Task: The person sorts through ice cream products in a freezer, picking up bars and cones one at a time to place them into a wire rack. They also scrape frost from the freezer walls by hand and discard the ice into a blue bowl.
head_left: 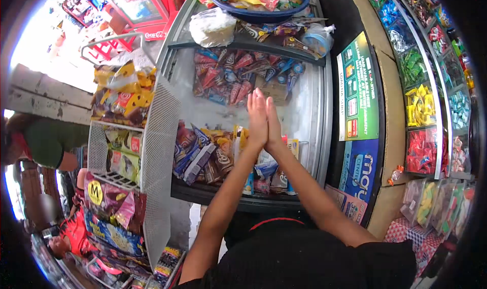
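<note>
My left hand and my right hand are pressed flat together, palm to palm, fingers straight and pointing away from me. They hold nothing. They hover over a chest freezer with a glass lid. Beneath them lie wrapped ice creams in the near compartment. More ice cream cones fill the far compartment.
A blue tub of snacks and a white bag sit on the freezer's far end. A wire rack of snack packets stands at left. Sweet jars and packets line shelves at right. People stand at far left.
</note>
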{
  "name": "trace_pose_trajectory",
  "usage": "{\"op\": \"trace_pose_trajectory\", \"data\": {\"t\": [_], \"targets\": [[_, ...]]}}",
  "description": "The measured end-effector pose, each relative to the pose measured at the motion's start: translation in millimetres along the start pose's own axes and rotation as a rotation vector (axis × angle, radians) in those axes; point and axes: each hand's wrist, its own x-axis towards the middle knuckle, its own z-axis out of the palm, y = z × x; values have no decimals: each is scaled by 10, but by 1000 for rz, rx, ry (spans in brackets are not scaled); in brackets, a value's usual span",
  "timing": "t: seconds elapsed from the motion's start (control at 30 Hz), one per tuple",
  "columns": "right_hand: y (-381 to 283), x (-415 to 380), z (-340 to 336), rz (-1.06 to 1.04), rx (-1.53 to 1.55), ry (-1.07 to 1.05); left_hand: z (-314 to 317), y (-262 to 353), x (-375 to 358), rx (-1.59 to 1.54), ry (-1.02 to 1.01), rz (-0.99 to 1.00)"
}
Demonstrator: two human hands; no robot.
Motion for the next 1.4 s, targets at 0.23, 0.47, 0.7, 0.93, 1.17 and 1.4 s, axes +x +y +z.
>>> {"op": "trace_pose_trajectory", "data": {"t": [0.23,0.47,0.7,0.93,1.17,1.4], "targets": [[-247,296,-506,204,-316,81,-517,598,353,-976,32,-593],[-587,26,-394,480,-415,37,-4,-338,571,4,-365,-441],[-1200,-174,-1283,-427,-1907,295,-315,-1575,1175,639,-504,-237],[-908,-121,-1556,-346,-1828,283,-80,-2658,1049,843,-1590,-141],[-917,-53,-1587,-328,-1858,275,-29,-3318,570,993,-1756,380],[-931,-67,-1620,-223,-1916,282,378,-4042,-133,729,-1857,361]]}}
